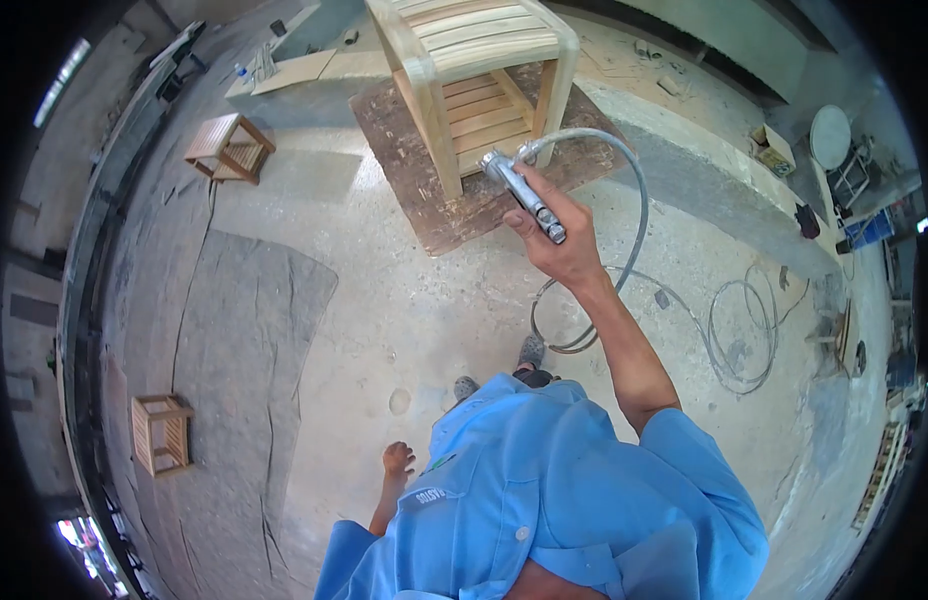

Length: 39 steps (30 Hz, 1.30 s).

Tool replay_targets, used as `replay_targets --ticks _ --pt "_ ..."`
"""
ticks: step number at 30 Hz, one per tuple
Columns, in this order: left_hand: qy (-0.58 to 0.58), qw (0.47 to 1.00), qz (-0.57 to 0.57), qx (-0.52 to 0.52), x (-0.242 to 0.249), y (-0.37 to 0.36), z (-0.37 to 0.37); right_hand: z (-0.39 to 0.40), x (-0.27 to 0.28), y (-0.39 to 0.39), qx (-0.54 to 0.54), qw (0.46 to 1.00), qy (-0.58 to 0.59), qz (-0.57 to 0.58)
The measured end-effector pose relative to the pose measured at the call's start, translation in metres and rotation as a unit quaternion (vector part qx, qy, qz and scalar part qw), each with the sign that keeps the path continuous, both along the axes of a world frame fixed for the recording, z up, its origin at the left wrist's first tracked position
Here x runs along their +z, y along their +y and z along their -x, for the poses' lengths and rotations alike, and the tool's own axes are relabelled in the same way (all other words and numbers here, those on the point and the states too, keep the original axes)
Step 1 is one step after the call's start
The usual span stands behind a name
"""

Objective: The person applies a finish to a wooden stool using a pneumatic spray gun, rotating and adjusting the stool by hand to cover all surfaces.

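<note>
My right hand (562, 235) is wrapped round a metal spray gun (524, 197), its nozzle end pointing up at the front of a slatted wooden stool (489, 100). A grey hose (641, 190) loops from the gun down to the floor. Under the stool lies a brown, worn board (409, 190), on which its legs stand. My left hand (397, 460) hangs low beside my body, holding nothing, with its fingers loosely apart.
Two smaller wooden stools, one upper left (230, 150) and one lower left (162, 435), stand on the floor. A dark sheet (244, 320) covers the floor at left. Coiled hose (744, 345) lies at right, below a low concrete ledge (704, 165) with a cardboard box (772, 150) on it.
</note>
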<state>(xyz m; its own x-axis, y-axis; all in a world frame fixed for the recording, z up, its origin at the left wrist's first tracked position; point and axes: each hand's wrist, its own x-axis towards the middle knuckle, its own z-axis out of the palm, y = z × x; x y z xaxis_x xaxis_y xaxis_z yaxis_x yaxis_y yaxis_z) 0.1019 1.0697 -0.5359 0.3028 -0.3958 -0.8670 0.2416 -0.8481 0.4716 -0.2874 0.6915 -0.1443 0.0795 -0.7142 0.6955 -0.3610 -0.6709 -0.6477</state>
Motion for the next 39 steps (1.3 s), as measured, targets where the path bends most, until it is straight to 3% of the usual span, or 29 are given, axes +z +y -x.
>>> replay_targets --ticks 1,3,6,9,12,18,22,23,25,27,29,39 --pt "-0.022 0.996 0.040 -0.081 -0.022 0.012 -0.017 -0.004 0.005 0.000 -0.004 1.000 -0.021 -0.002" --pt "-0.003 1.000 0.002 -0.014 0.005 -0.008 -0.015 -0.009 0.009 0.000 -0.010 0.998 -0.063 -0.009" --pt "0.035 0.997 0.059 -0.031 -0.001 -0.021 -0.035 -0.009 -0.002 -0.005 -0.039 0.998 -0.047 -0.014" --pt "-0.030 0.997 0.065 -0.001 0.015 -0.039 -0.035 -0.009 -0.011 -0.011 -0.048 0.995 -0.084 -0.030" --pt "-0.024 0.998 0.063 0.010 0.025 -0.054 -0.039 0.003 -0.013 -0.014 -0.064 0.992 -0.109 -0.021" --pt "-0.012 0.996 0.085 -0.038 0.013 -0.055 -0.031 0.047 -0.018 -0.014 -0.126 0.985 -0.110 -0.035" --pt "0.032 0.992 0.090 -0.082 0.001 -0.065 -0.024 0.070 -0.018 -0.016 -0.151 0.980 -0.124 -0.046" --pt "0.079 0.965 0.180 -0.171 -0.015 -0.064 -0.034 0.074 -0.015 -0.017 -0.156 0.978 -0.130 -0.033" --pt "-0.035 0.956 0.170 -0.235 -0.017 -0.069 -0.027 0.080 -0.015 -0.018 -0.164 0.977 -0.137 -0.029" --pt "-0.072 0.967 0.137 -0.204 -0.009 -0.078 -0.014 0.085 -0.017 -0.018 -0.170 0.975 -0.137 -0.044" --pt "-0.031 0.993 0.079 -0.078 0.012 -0.092 -0.001 0.088 -0.017 -0.018 -0.167 0.976 -0.130 -0.042" --pt "-0.026 0.997 0.048 -0.054 0.031 -0.103 0.013 0.100 -0.007 -0.034 -0.161 0.982 -0.101 0.004"
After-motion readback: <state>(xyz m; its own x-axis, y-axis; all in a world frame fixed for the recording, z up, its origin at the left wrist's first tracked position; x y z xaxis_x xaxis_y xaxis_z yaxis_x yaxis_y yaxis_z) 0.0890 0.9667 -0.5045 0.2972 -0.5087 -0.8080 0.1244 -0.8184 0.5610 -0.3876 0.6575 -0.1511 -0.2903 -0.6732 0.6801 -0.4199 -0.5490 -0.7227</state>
